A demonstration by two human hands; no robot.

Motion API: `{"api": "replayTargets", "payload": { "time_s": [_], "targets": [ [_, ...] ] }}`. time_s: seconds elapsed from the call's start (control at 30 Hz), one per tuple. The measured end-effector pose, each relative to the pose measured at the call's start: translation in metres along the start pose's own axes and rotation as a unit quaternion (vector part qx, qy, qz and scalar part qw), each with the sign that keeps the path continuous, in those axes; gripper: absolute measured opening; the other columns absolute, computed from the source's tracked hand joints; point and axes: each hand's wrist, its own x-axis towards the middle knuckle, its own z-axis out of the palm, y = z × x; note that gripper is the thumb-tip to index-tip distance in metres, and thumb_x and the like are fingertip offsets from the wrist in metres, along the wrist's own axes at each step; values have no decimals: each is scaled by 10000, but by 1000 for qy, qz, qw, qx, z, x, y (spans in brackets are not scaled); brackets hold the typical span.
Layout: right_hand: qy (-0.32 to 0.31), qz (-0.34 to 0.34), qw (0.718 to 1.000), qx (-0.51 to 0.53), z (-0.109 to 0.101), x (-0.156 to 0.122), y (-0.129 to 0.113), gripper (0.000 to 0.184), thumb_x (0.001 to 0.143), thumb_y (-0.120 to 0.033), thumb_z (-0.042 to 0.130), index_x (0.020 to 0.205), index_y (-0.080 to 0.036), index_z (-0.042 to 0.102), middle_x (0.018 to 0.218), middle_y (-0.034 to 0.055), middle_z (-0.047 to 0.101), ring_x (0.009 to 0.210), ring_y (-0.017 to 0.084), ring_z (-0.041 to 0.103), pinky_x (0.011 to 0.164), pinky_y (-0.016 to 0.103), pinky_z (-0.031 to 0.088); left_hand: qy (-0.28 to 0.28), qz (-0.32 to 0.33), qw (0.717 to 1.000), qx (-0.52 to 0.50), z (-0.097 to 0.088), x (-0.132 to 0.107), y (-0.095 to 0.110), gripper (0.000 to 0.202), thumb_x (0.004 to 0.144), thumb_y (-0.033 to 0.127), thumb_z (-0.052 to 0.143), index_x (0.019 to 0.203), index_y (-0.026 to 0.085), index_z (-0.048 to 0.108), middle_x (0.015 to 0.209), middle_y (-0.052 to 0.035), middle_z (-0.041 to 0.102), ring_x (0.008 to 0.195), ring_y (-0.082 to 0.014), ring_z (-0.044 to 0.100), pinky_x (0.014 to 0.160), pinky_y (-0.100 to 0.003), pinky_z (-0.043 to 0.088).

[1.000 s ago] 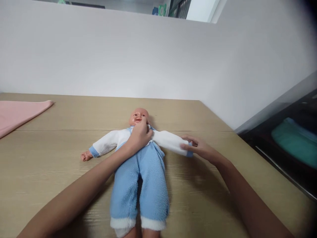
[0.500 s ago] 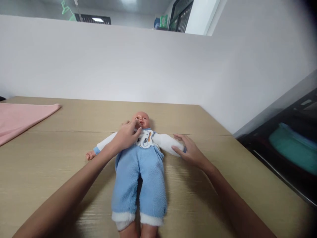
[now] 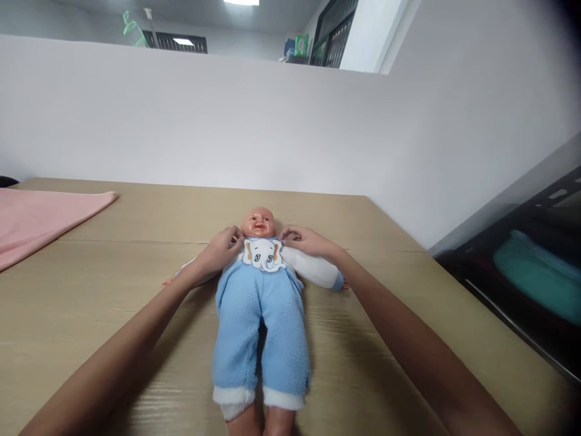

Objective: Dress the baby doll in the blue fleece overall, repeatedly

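A baby doll [image 3: 259,221] lies on its back on the table, head toward the wall, arms spread out. It wears light blue fleece overalls [image 3: 238,321] with white cuffs and an elephant face bib [image 3: 262,254] over a white long-sleeved top [image 3: 313,266]. My left hand [image 3: 222,248] is at the shoulder on the left of the picture, fingers closed on the overalls' edge beside the neck. At the opposite shoulder, my right hand [image 3: 308,240] pinches the overalls near the collar. The fingertips partly hide the cloth they grip.
A pink cloth [image 3: 45,221] lies on the wooden table [image 3: 385,339] at the far left. The white wall [image 3: 227,121] rises behind the table. To the right, beyond the table edge, a teal item [image 3: 535,272] sits in a dark rack.
My right hand has left the doll's sleeve end and moved up to its shoulder. My left hand has shifted left, from before the doll's chin to the other shoulder. The view has tilted slightly.
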Motion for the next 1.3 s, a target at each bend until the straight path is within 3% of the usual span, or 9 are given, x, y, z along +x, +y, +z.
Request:
{"api": "replayTargets", "payload": {
  "time_s": [0.2, 0.27, 0.37, 0.57, 0.67, 0.87, 1.0, 1.13, 1.3],
  "targets": [
    [175, -71, 978, -88, 33, -62, -21, 117, 1004, -379, 749, 1074, -296, 791, 1146, 97, 775, 1141, 346, 675, 1128, 537, 507, 125, 23, 992, 24, 1, -21, 0, 236, 1109, 433, 478, 1016, 249, 593, 1101, -110, 723, 1047, -303, 647, 1015, -491, 509],
    [159, -85, 977, -113, 45, -91, -32, 92, 1052, -369, 719, 1089, -312, 781, 1133, 97, 777, 1124, 356, 680, 1106, 535, 511, 148, 40, 987, 47, 1, -40, 3, 236, 1130, 430, 472, 1012, 257, 579, 1071, -97, 712, 1044, -306, 626, 1025, -494, 489],
    [133, -77, 983, -100, 57, -120, -38, 92, 1050, -406, 745, 1060, -318, 772, 1103, 93, 774, 1074, 358, 683, 1044, 520, 525, 120, 26, 992, 43, 3, -74, 9, 246, 1151, 436, 463, 1017, 262, 572, 1041, -72, 684, 1028, -297, 619, 987, -468, 491],
    [192, 44, 970, 145, 76, -117, -8, 386, 1033, -683, 712, 973, -303, 687, 924, 8, 659, 913, 275, 630, 903, 413, 536, 35, -62, 994, -78, 11, -116, 9, 372, 1150, 582, 461, 988, 262, 561, 958, -13, 625, 918, -256, 583, 888, -411, 487],
    [194, 82, 952, 224, 80, -109, 6, 496, 912, -767, 802, 987, -296, 669, 954, -2, 659, 955, 265, 626, 944, 401, 525, 61, -96, 979, -167, 16, -114, 0, 452, 1116, 694, 480, 981, 266, 534, 909, 21, 538, 858, -220, 522, 836, -362, 485],
    [187, 72, 952, 232, 78, -111, 13, 437, 835, -572, 909, 1059, -286, 668, 1066, 22, 702, 1098, 274, 676, 1050, 413, 524, 119, -108, 963, -218, 27, -101, -16, 523, 1051, 783, 530, 959, 268, 515, 894, 24, 501, 839, -213, 505, 820, -355, 481],
    [183, 56, 966, 176, 81, -119, 14, 269, 889, -331, 709, 1151, -274, 692, 1139, 49, 716, 1155, 287, 676, 1057, 437, 539, 97, -88, 982, -135, 29, -101, -18, 359, 1116, 608, 475, 1047, 263, 543, 935, -2, 603, 874, -242, 589, 854, -389, 479],
    [190, -9, 982, -4, 76, -128, 13, 372, 864, -144, 545, 1194, -265, 668, 1126, 71, 723, 1085, 297, 680, 1000, 468, 565, 109, -37, 993, 12, 23, -103, -22, 135, 1085, 336, 453, 1096, 253, 558, 1044, -84, 706, 1006, -316, 654, 939, -467, 490],
    [159, -148, 933, -287, 36, -137, 17, 442, 944, -136, 597, 1373, -227, 659, 1403, 180, 714, 1337, 391, 641, 1169, 597, 497, 194, 33, 975, 98, 9, -90, 0, 281, 997, 107, 446, 1193, 226, 608, 1137, -125, 726, 1064, -328, 645, 976, -491, 514]
  ]
}}
